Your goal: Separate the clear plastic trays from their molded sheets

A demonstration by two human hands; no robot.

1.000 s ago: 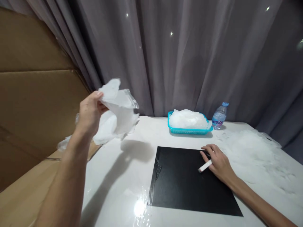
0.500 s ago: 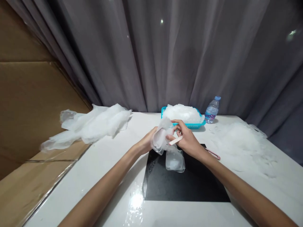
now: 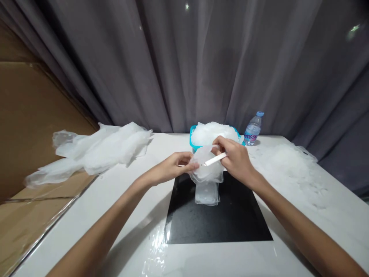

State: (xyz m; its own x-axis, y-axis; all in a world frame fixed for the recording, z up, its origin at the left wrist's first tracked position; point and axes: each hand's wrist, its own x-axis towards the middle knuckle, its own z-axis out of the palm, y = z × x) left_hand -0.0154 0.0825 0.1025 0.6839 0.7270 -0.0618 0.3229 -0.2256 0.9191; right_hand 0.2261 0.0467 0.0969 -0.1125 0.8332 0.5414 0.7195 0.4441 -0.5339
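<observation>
— Plastic film (image 3: 206, 173), thin and crumpled, hangs above the black mat (image 3: 219, 215); left hand (image 3: 170, 169) pinches its edge; right hand (image 3: 235, 159) closes its grip on film and a white stick (image 3: 215, 159).

— Risk?

— Film this flimsy could tear or slip off; the stick's tip may snag it; the turquoise basket (image 3: 192, 141) behind the mat sits close.

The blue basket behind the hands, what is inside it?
The blue basket holds a heaped pile of white translucent pieces, rising above its rim. The right hand covers its front, so the basket's floor and lower contents are hidden.
</observation>
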